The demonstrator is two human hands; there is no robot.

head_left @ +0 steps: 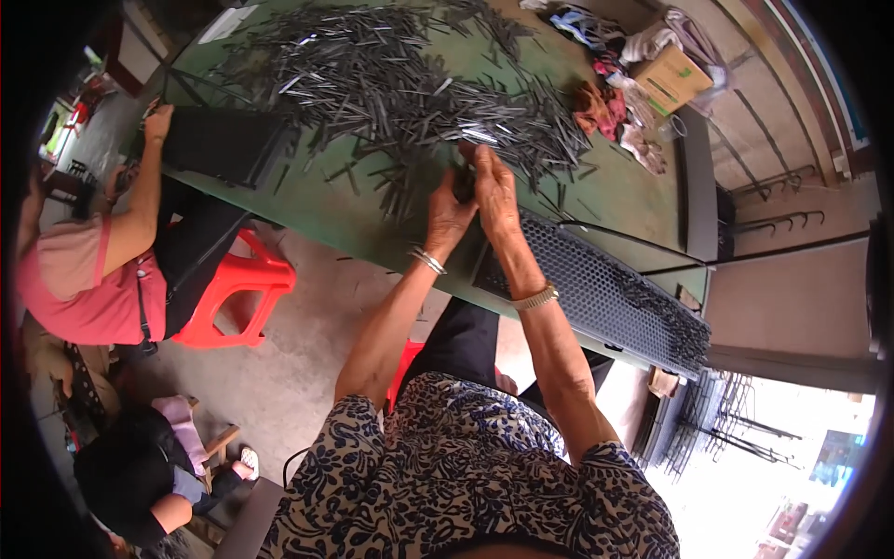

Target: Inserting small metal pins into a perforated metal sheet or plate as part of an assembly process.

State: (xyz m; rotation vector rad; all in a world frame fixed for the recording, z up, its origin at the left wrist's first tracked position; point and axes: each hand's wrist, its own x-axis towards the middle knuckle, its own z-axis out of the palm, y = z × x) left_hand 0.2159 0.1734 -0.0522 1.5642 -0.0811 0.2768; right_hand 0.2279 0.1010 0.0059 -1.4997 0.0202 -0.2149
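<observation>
My left hand (pixel 449 212) and my right hand (pixel 496 191) meet over the near edge of the green table (pixel 321 207). The left hand's fingers are closed around a dark bundle (pixel 464 186), which looks like short black strips; its lower part is hidden. My right hand is closed too, its fingers pressed together at the bundle's upper end. Just beyond the hands spreads a large loose pile of thin black strips (pixel 363 84). To the right of my right forearm lies a long black tray with rows of holes (pixel 577 270). Small black pieces (pixel 684 340) crowd its right end.
A co-worker (pixel 84 270) sits at left near a dark panel (pixel 209 144) and red stool (pixel 247 289). Another person (pixel 135 470) is lower left. Cloths (pixel 596 107) and a cardboard box (pixel 669 79) lie at the far right. Black hooked racks (pixel 736 429) stand lower right.
</observation>
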